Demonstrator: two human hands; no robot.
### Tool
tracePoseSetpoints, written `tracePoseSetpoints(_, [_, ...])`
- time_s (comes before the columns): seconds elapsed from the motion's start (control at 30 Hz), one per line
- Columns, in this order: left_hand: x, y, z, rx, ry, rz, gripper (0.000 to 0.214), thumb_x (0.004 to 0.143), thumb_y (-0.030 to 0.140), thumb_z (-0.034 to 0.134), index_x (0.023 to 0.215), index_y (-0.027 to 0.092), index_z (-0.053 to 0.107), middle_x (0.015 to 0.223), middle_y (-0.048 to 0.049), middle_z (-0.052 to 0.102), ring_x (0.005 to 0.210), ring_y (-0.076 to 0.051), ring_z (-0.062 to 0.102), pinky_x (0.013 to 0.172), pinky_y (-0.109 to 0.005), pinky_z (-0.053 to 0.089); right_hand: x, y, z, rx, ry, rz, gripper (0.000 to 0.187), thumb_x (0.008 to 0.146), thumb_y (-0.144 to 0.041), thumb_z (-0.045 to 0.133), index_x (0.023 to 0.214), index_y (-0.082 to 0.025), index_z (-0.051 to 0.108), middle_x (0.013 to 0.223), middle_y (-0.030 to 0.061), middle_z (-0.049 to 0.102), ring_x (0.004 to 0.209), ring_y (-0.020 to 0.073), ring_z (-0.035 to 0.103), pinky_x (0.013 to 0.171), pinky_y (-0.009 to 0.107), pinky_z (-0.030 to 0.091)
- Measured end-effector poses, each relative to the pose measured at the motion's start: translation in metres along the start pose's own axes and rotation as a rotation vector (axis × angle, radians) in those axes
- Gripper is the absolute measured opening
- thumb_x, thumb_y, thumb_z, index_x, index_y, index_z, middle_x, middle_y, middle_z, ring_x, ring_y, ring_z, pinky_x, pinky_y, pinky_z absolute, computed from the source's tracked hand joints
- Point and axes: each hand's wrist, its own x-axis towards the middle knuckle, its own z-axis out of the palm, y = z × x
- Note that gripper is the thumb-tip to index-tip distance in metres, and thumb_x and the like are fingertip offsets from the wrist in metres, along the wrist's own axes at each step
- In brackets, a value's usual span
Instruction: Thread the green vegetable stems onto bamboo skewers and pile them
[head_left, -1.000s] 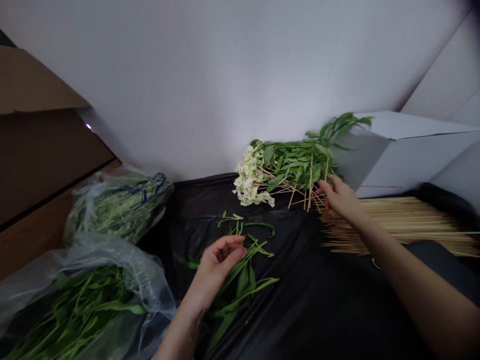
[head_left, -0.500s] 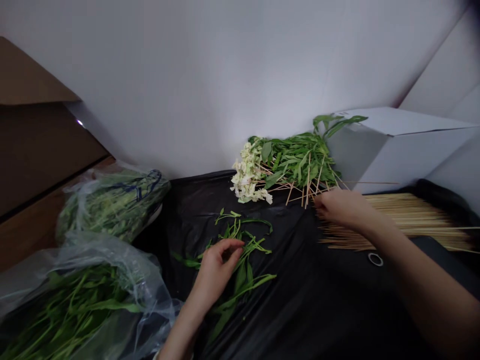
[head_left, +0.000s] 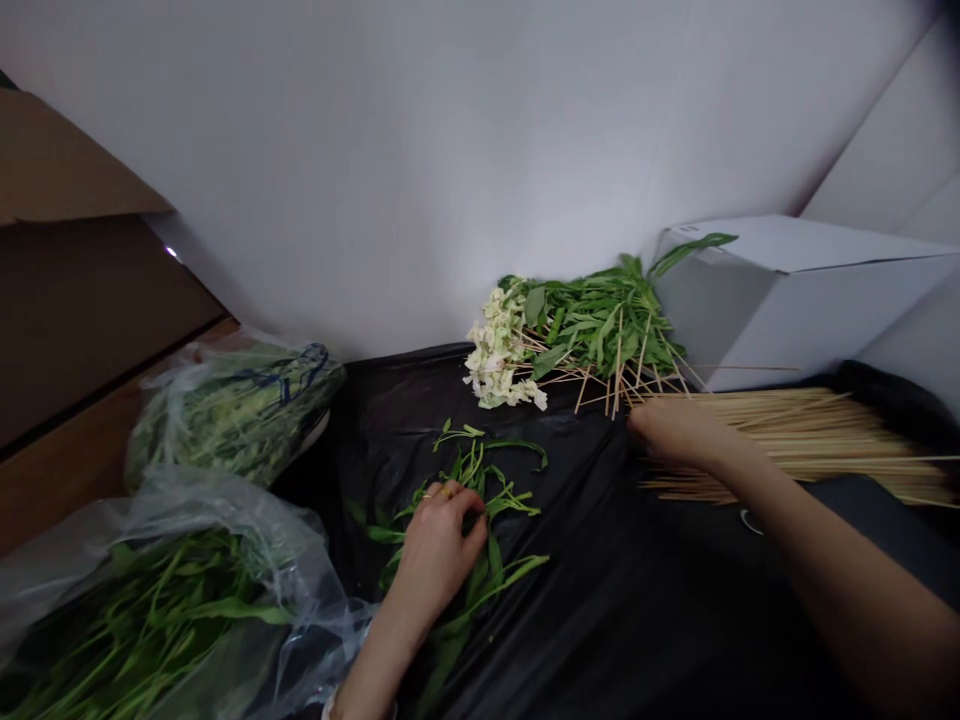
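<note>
Black plastic sheeting (head_left: 585, 610) covered the work surface beside a plain white wall (head_left: 337, 150), with a brown cardboard box (head_left: 82, 320) at far left and a white box (head_left: 825, 310) at right. A clear plastic bag (head_left: 322, 585) held long green leaves (head_left: 150, 620); behind it, a clear bag with blue print (head_left: 292, 378) enclosed paler greens. Loose green leafy stems (head_left: 517, 572) lay mid-sheet, the lowest slanting up rightward. The left hand (head_left: 439, 540) bent over them, thumb and fingers slightly apart; whether it gripped any could not be told. The right hand (head_left: 675, 430) was curled at the left ends of thin pale bamboo sticks (head_left: 802, 430), its grip hidden. Their long axis ran left to right. Beyond lay piled green leaves (head_left: 592, 325) and frilly cream pieces (head_left: 499, 355).
</note>
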Motion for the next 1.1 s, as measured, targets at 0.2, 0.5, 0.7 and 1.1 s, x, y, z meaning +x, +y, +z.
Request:
tracePoseSetpoints(0.2, [-0.002, 0.004, -0.021, 0.083, -0.048, -0.203, 0.018, 0.085, 0.013, 0.043, 0.088, 0.022, 0.059, 0.084, -0.0049, 0.069, 0.082, -0.022, 0.065, 0.074, -0.032, 0.044, -0.009, -0.044, -0.021, 0.089, -0.163, -0.332, 0.022, 0.077, -0.006, 0.054, 0.071, -0.022, 0.069, 0.071, 0.0031, 0.071, 0.067, 0.0181, 0.065, 0.059, 0.026, 0.041])
tracePoseSetpoints(0.5, [-0.001, -0.012, -0.003, 0.079, 0.221, -0.053, 0.031, 0.09, 0.009, 0.045, 0.112, 0.018, 0.064, 0.099, -0.0082, 0.07, 0.094, -0.023, 0.062, 0.085, -0.037, 0.047, -0.009, -0.066, -0.023, 0.361, -0.131, -0.422, 0.023, 0.089, -0.015, 0.05, 0.095, -0.02, 0.072, 0.094, 0.0043, 0.074, 0.087, 0.0179, 0.066, 0.079, 0.028, 0.046])
tracePoseSetpoints(0.7, [0.0, -0.002, 0.02, 0.019, 0.213, 0.243, 0.029, 0.093, 0.022, 0.054, 0.12, 0.024, 0.065, 0.114, -0.0091, 0.068, 0.104, -0.025, 0.059, 0.088, -0.041, 0.048, -0.008, -0.059, -0.023, 0.083, -0.24, -0.314, 0.021, 0.085, -0.012, 0.051, 0.083, -0.02, 0.071, 0.085, 0.0054, 0.073, 0.082, 0.0205, 0.068, 0.07, 0.028, 0.044])
tracePoseSetpoints(1.1, [-0.001, 0.007, 0.018, -0.206, 0.271, 0.328, 0.013, 0.086, 0.026, 0.068, 0.095, 0.024, 0.076, 0.105, -0.0083, 0.073, 0.102, -0.027, 0.06, 0.088, -0.044, 0.045, -0.002, -0.058, 0.012, -0.14, -0.257, -0.243, 0.02, 0.086, -0.008, 0.05, 0.09, -0.013, 0.069, 0.092, 0.0144, 0.072, 0.087, 0.0249, 0.069, 0.071, 0.031, 0.048])
